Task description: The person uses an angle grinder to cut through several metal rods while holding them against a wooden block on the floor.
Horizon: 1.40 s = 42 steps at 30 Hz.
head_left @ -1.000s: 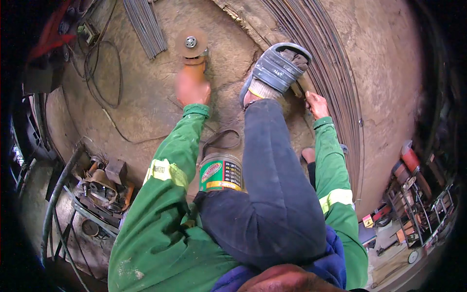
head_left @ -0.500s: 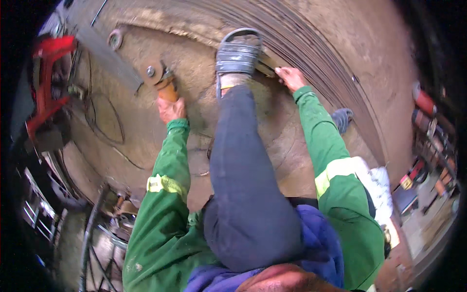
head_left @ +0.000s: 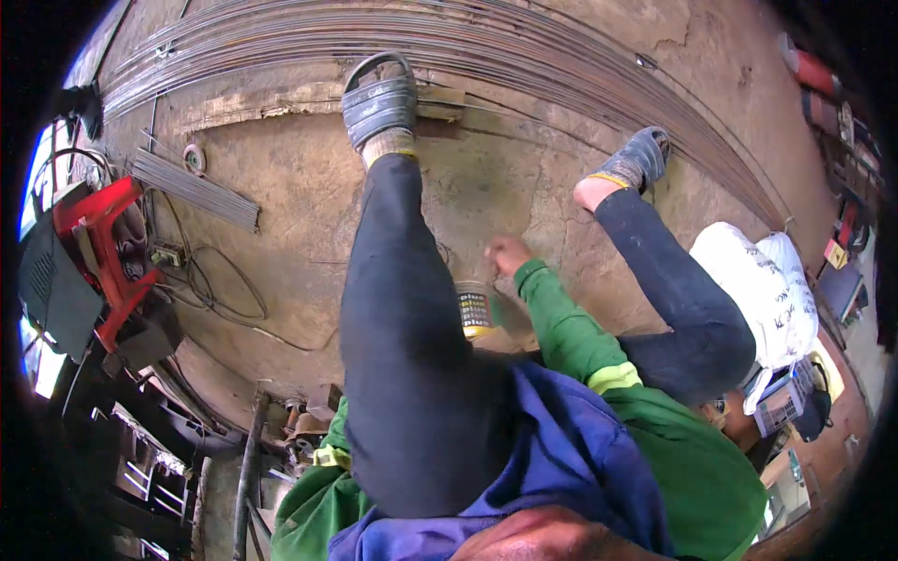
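Observation:
My right hand [head_left: 510, 254] is over the floor, its fingers curled and slightly blurred; what they hold, if anything, does not show. Just below it stands a can with a dark label and yellow band [head_left: 474, 307], partly behind my leg. Of my left arm only a green sleeve [head_left: 323, 458] shows; the hand is hidden behind my raised left leg. My left foot, in a grey slide sandal [head_left: 381, 105], presses on a wooden plank [head_left: 271, 105], where thin metal rods pass by the sandal. The other grey sandal [head_left: 641, 159] is at the right, beside long rods [head_left: 599, 70].
Short cut rods [head_left: 196, 192] lie at the left beside a small disc [head_left: 194, 159]. A red-framed machine [head_left: 103, 224] stands further left, with black cables [head_left: 220, 280] looping over the floor. A white sack [head_left: 758, 290] is at the right by my knee.
My right hand has come back from the plank toward my body. My left hand, which held an orange angle grinder, has dropped out of sight with it. The view has shifted.

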{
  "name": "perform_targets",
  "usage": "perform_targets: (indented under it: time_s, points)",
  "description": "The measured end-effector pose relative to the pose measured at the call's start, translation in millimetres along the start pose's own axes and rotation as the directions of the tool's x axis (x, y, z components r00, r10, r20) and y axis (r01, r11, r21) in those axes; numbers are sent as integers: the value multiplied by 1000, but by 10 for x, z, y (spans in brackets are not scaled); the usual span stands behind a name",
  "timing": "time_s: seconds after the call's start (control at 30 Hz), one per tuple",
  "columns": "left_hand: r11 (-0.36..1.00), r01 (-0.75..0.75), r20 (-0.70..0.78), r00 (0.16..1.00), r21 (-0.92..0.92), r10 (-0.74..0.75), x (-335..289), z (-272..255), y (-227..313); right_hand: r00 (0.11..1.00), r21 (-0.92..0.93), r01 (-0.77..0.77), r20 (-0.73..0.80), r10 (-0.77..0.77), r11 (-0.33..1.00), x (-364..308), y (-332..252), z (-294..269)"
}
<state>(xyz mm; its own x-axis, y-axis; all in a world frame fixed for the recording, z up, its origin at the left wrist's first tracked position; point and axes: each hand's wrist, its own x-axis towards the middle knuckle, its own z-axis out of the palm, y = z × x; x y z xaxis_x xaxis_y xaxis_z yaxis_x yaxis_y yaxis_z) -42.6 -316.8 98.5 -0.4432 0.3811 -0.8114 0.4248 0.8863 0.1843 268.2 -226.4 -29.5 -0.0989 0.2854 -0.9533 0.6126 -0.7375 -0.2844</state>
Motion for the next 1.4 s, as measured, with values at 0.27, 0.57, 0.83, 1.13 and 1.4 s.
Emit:
perform_targets:
  time_s: [0.27, 0.57, 0.83, 1.13, 1.4]
  points:
    - [924, -381, 436, 828, -22, 352, 13, 457, 588, 680, -156, 51, 729, 80, 986, -654, -371, -358]
    - [798, -509, 332, 728, -323, 599, 92, 767, 2084, 904, 902, 115, 78, -420, 417, -673, -862, -530]
    - [762, -625, 221, 729, -171, 648, 32, 649, 2009, 900, 947, 277, -196, -390, 163, -554, -1062, -281]
    - [877, -473, 229, 847, -85, 479, -145, 788, 2028, 883, 863, 419, -314, -350, 282, -571, -1063, -233]
    - [879, -471, 276, 838, -74, 471, -141, 867, 2016, 889, 817, 455, -392, -237, 354, -502, -1027, -231]
